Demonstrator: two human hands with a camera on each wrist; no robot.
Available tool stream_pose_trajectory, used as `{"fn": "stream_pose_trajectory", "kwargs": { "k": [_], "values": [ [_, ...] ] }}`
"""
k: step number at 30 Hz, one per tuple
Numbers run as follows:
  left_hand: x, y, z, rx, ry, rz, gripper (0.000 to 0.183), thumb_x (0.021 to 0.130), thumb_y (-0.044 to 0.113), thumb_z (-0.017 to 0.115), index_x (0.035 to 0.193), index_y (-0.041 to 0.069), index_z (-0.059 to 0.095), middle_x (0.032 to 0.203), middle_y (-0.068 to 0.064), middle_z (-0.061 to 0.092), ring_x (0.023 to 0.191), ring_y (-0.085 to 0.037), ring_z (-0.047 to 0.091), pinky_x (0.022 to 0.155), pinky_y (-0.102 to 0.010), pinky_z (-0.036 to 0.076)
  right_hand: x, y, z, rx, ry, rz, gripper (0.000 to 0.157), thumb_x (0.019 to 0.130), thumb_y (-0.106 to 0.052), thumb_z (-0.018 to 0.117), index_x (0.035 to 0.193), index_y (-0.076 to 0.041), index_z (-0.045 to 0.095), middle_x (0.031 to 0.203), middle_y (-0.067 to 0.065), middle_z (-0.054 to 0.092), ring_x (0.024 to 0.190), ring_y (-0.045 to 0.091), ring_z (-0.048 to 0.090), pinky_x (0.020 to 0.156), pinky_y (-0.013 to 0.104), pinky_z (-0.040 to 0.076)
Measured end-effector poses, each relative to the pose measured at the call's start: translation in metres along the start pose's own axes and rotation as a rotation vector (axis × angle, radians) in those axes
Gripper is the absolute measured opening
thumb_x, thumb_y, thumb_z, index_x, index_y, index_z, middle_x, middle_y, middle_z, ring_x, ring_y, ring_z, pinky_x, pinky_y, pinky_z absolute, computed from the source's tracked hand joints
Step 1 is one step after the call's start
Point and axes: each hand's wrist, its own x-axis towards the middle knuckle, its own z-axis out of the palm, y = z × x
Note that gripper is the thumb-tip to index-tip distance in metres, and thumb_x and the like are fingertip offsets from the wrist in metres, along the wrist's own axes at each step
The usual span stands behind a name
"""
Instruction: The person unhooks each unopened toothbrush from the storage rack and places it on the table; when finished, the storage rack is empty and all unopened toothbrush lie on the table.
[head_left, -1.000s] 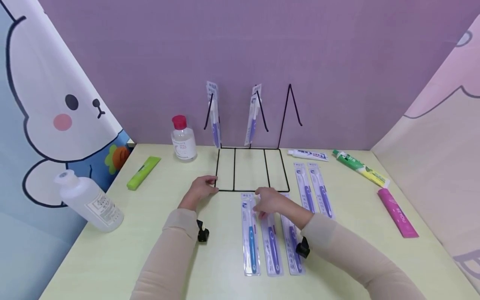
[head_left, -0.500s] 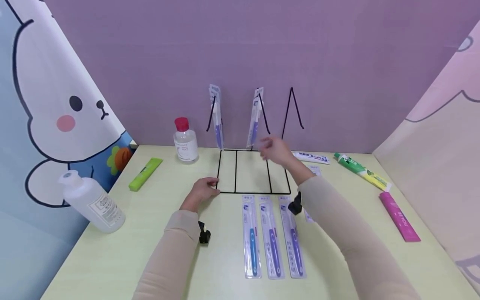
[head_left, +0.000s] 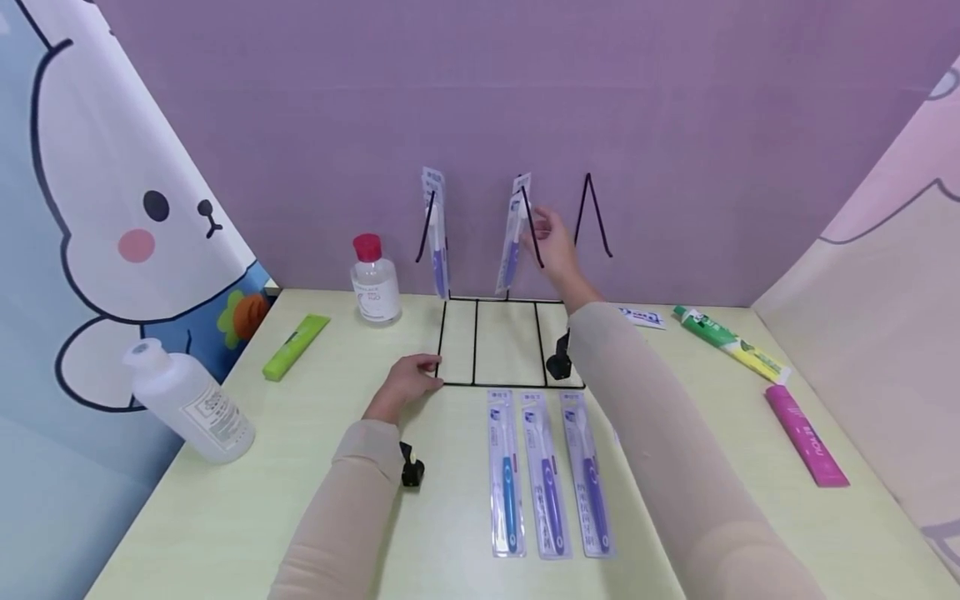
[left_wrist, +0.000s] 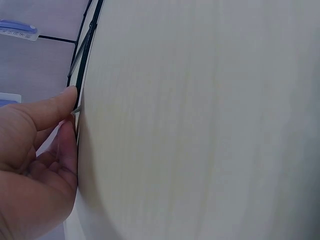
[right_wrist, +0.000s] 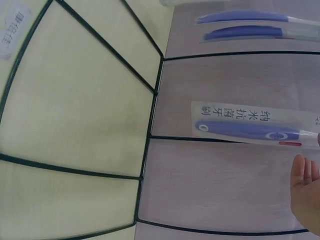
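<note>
A black wire display rack (head_left: 474,343) stands on the table against the back wall, with three upright hooks. My left hand (head_left: 407,385) pinches its left front corner between thumb and fingers; in the left wrist view, the thumb (left_wrist: 67,102) lies on the black wire. Packaged toothbrushes (head_left: 438,242) hang from the left hook, and a packaged purple toothbrush (head_left: 512,242) hangs from the middle one. My right hand (head_left: 553,250) is beside the middle hook, fingers at that toothbrush's upper part; I cannot tell whether they grip it. Three packaged toothbrushes (head_left: 551,500) lie in front.
A red-capped bottle (head_left: 377,287) and green tube (head_left: 296,346) are left of the rack, with a white bottle (head_left: 197,408) nearer. On the right lie a white tube (head_left: 641,317), a green-yellow tube (head_left: 731,343) and a pink tube (head_left: 806,435). The right hook (head_left: 592,212) holds nothing.
My right hand has moved from the front row of toothbrushes up over the rack to the middle hook. My left hand stays on the rack's corner.
</note>
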Motion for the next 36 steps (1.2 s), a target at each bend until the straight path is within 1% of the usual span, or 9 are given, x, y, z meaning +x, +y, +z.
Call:
{"fn": "stream_pose_trajectory", "kwargs": {
  "k": [5,9,13,16,19,25,30,33,36],
  "values": [
    [0.002,0.0,-0.001,0.008,0.001,0.005,0.044,0.077,0.007,0.07,0.119,0.01,0.058,0.108,-0.006,0.056,0.099,-0.022,0.049,0.091,-0.037,0.036,0.007,-0.002,0.0,0.022,-0.022,0.017,0.054,0.085,-0.006,0.061,0.135,-0.011,0.04,0.117,0.011,0.051,0.103,0.02,0.048,0.083,0.027,0.043],
    [0.003,0.0,-0.001,0.018,0.006,0.005,0.044,0.077,0.007,0.07,0.119,0.011,0.059,0.108,-0.005,0.056,0.099,-0.022,0.049,0.091,-0.036,0.036,0.01,-0.004,0.001,0.084,-0.035,0.04,0.052,0.085,-0.005,0.062,0.132,-0.009,0.042,0.119,0.011,0.05,0.105,0.019,0.047,0.084,0.026,0.042],
    [0.003,0.0,-0.001,0.018,0.005,0.011,0.044,0.077,0.007,0.07,0.119,0.01,0.059,0.108,-0.006,0.056,0.099,-0.022,0.049,0.091,-0.036,0.036,0.01,-0.009,0.002,0.146,-0.003,0.06,0.046,0.083,-0.002,0.062,0.125,-0.003,0.044,0.119,0.012,0.051,0.106,0.02,0.048,0.086,0.025,0.041],
    [0.003,0.001,-0.001,0.018,0.005,0.008,0.043,0.078,0.008,0.07,0.119,0.01,0.059,0.108,-0.006,0.056,0.099,-0.022,0.049,0.091,-0.036,0.036,0.008,-0.011,0.004,0.15,0.022,0.06,0.042,0.082,-0.002,0.063,0.121,-0.003,0.045,0.116,0.01,0.052,0.105,0.019,0.049,0.085,0.023,0.041],
    [0.002,0.001,-0.001,0.022,0.011,0.003,0.043,0.078,0.008,0.07,0.119,0.01,0.059,0.109,-0.006,0.056,0.1,-0.022,0.049,0.091,-0.036,0.035,0.007,-0.011,0.005,0.124,0.031,0.028,0.041,0.083,-0.003,0.063,0.12,-0.004,0.046,0.112,0.009,0.054,0.101,0.016,0.05,0.083,0.021,0.042],
    [0.001,0.002,-0.001,0.013,0.007,0.008,0.043,0.078,0.007,0.069,0.12,0.009,0.058,0.11,-0.007,0.056,0.101,-0.023,0.049,0.092,-0.037,0.035,0.002,-0.006,0.01,0.068,0.078,-0.126,0.037,0.082,-0.003,0.063,0.116,0.0,0.048,0.1,0.013,0.058,0.09,0.02,0.054,0.078,0.025,0.044],
    [0.001,0.001,-0.001,0.023,0.011,0.013,0.044,0.078,0.006,0.069,0.12,0.008,0.058,0.109,-0.007,0.056,0.1,-0.022,0.049,0.091,-0.036,0.036,-0.004,-0.004,0.012,0.055,0.103,-0.235,0.031,0.086,-0.003,0.059,0.114,0.003,0.049,0.099,0.016,0.058,0.089,0.023,0.056,0.077,0.028,0.046],
    [0.0,0.001,-0.001,0.016,0.015,0.004,0.043,0.077,0.006,0.07,0.119,0.009,0.058,0.109,-0.007,0.056,0.1,-0.022,0.049,0.091,-0.036,0.036,-0.006,-0.004,0.011,0.059,0.109,-0.245,0.031,0.088,-0.005,0.057,0.116,0.001,0.049,0.101,0.015,0.057,0.089,0.022,0.055,0.076,0.027,0.047],
    [0.001,0.0,0.0,0.003,0.004,-0.005,0.043,0.078,0.006,0.07,0.119,0.009,0.058,0.108,-0.007,0.056,0.099,-0.022,0.049,0.09,-0.037,0.036,-0.007,-0.006,0.008,0.049,0.136,-0.199,0.031,0.088,-0.007,0.057,0.118,-0.004,0.05,0.1,0.011,0.057,0.087,0.018,0.054,0.073,0.026,0.047]
  ]
}}
